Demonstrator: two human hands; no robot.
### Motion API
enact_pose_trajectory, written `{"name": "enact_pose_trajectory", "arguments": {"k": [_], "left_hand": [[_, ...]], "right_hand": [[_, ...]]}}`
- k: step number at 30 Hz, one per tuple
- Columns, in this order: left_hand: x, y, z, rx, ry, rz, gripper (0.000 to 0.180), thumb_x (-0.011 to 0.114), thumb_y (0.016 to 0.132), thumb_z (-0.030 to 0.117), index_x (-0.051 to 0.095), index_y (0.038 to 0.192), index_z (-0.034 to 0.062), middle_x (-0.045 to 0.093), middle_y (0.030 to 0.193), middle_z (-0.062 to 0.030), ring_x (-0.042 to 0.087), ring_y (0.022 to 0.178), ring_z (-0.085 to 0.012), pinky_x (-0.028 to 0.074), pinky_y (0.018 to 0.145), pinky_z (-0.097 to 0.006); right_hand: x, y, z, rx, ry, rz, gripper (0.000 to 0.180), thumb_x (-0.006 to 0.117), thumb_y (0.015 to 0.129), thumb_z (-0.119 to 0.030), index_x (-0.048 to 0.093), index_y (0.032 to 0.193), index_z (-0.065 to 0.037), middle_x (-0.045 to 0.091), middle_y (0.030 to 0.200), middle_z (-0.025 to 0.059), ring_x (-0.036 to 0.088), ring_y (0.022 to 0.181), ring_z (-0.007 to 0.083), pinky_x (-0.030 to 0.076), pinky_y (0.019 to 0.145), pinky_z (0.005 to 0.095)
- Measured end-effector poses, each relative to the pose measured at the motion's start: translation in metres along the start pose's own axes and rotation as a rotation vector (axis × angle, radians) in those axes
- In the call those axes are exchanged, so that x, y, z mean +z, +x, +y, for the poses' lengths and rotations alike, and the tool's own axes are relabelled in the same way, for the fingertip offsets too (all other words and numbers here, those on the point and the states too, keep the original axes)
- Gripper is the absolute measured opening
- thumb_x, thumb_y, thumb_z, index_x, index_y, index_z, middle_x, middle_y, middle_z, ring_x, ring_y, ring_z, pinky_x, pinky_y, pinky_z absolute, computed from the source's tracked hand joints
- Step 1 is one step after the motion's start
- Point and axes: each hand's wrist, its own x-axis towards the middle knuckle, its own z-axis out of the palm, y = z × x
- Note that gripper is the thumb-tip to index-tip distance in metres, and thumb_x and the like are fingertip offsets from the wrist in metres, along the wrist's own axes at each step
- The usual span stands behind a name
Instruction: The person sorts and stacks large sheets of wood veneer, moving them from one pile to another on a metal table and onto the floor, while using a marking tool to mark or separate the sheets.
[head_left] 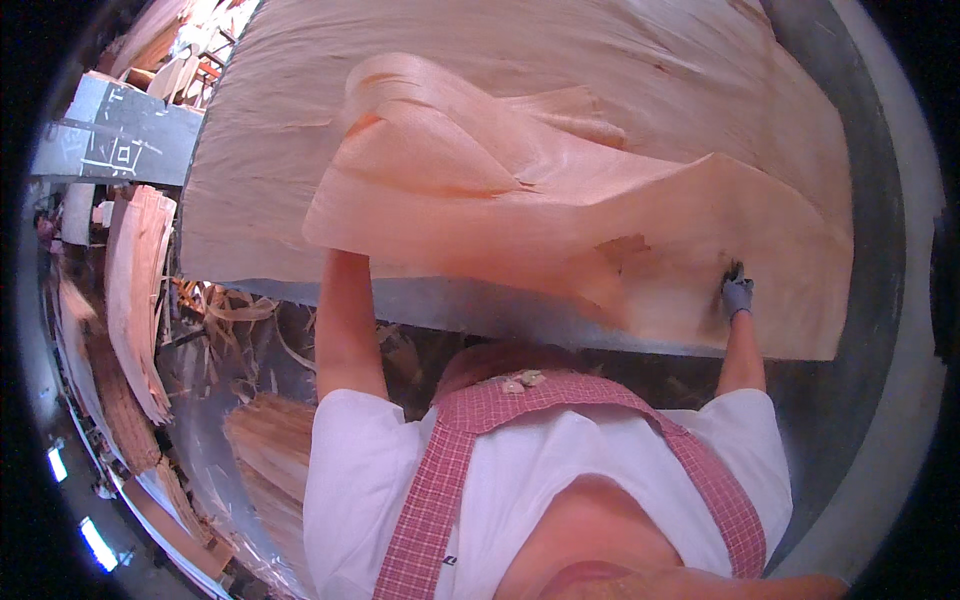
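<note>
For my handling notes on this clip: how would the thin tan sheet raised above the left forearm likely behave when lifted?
The thin tan sheet is probably floppy, since it bends into loose folds. Its thin edges suggest low weight for its size. It may tear easily: a ragged patch shows on it.

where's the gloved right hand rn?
Head view, right of centre: the gloved right hand is over the near part of the thin peach sheet, to the right of the ragged brown patch.
</note>
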Motion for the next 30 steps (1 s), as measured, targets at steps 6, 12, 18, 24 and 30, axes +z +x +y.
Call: {"name": "enact_pose_trajectory", "arguments": {"k": [6,12,18,24,30], "left_hand": [[0.068,-0.022,0.144,0.678,0.452,0.055,0.056,0.068,0.087,0.026,0.047,0.133,0.0029,0.057,0.126,-0.0117,0.056,0.114,-0.0197,0.050,0.090,-0.032],[0.176,-0.095,0.210,1.373,1.035,0.414,0.043,0.065,0.083,0.005,0.053,0.125,0.0026,0.062,0.113,-0.0074,0.063,0.093,-0.0128,0.053,0.074,-0.024],[0.204,-0.098,0.209,1.887,1.621,0.558,0.039,0.066,0.087,0.012,0.056,0.123,0.0020,0.063,0.115,-0.0142,0.063,0.096,-0.0264,0.052,0.081,-0.034],[-0.065,0.028,0.108,0.583,0.813,0.513,0.058,0.056,0.091,0.048,0.053,0.124,0.0010,0.061,0.096,-0.0092,0.059,0.088,-0.0230,0.051,0.075,-0.040],[-0.105,0.132,0.012,0.382,0.365,0.257,0.044,0.059,0.089,0.035,0.056,0.122,0.0059,0.065,0.109,-0.0081,0.061,0.095,-0.0233,0.052,0.080,-0.036]], "right_hand": [[-0.046,-0.027,-0.060,-0.030,0.145,-0.073,0.057,0.045,0.090,-0.035,0.031,0.144,-0.023,0.046,0.129,0.0319,0.053,0.107,0.0452,0.043,0.091,0.0490],[-0.013,-0.016,-0.008,0.000,0.030,0.153,0.056,0.046,0.090,-0.039,0.035,0.142,-0.022,0.051,0.120,0.0302,0.055,0.104,0.0456,0.045,0.089,0.0493],[-0.021,-0.015,-0.031,-0.014,0.017,-0.034,0.058,0.047,0.090,-0.036,0.033,0.143,-0.018,0.051,0.124,0.0273,0.053,0.108,0.0435,0.044,0.088,0.0488],[-0.019,-0.010,-0.032,-0.093,-0.024,-0.004,0.061,0.046,0.090,-0.035,0.029,0.145,-0.017,0.048,0.131,0.0244,0.049,0.116,0.0422,0.040,0.093,0.0475],[-0.023,-0.022,-0.040,0.040,0.017,0.057,0.060,0.049,0.089,-0.031,0.030,0.145,-0.018,0.046,0.133,0.0262,0.049,0.117,0.0437,0.039,0.099,0.0466]]}}
